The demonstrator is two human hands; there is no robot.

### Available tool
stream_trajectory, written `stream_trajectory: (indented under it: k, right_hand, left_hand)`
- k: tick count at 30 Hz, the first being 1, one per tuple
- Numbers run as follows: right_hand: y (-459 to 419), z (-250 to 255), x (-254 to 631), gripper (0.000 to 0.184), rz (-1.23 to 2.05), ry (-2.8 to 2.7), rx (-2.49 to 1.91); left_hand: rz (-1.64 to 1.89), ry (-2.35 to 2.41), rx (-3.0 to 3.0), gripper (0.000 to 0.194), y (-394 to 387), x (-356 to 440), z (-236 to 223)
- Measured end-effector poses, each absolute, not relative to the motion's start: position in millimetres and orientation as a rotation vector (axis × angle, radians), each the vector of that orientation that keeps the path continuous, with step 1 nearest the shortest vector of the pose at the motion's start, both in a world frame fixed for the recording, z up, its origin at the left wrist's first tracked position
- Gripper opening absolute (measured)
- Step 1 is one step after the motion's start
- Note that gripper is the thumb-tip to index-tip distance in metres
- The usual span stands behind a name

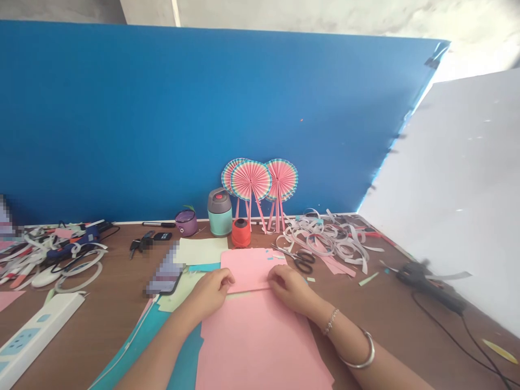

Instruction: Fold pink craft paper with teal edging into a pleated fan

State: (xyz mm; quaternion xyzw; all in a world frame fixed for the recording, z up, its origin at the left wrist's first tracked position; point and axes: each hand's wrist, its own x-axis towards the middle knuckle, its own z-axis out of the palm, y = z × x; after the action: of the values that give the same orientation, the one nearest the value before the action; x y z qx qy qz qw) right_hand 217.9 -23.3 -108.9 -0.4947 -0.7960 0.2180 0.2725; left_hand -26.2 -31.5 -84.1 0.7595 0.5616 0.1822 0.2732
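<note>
A smaller piece of pink paper lies in front of me, its near edge over a large pink sheet. At the small piece's left near corner, my left hand has its fingers curled in, thumb and forefinger pinched on the edge. My right hand, with a bracelet and a bangle on its wrist, grips the right near corner the same way. Pale green paper and blue paper lie under and left of the pink. Small blue scraps rest on the small piece's far right part.
Scissors lie beyond my right hand, beside curled white paper strips. Pink paper fans lean against the blue board. A phone and a power strip are at left, a glue gun at right.
</note>
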Motion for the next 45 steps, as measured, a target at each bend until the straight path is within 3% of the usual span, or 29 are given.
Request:
stream_trajectory:
  k: [25,32,38,45]
  right_hand:
    - [-19,-108,214,0.013,0.776,-2.004,-1.418]
    - [-18,-112,214,0.017,0.636,-2.103,-1.458]
    - [-25,-107,209,0.046,0.265,-2.375,-1.192]
    - [-28,-102,203,0.038,0.157,-2.618,-1.091]
  left_hand:
    - [0.449,1.536,2.119,0.027,-37,-21,-77]
    - [0.351,1.52,2.319,0.03,-40,-17,-77]
    - [0.403,1.394,2.565,0.043,-45,-13,-75]
    - [0.289,1.306,2.655,0.037,-46,-11,-71]
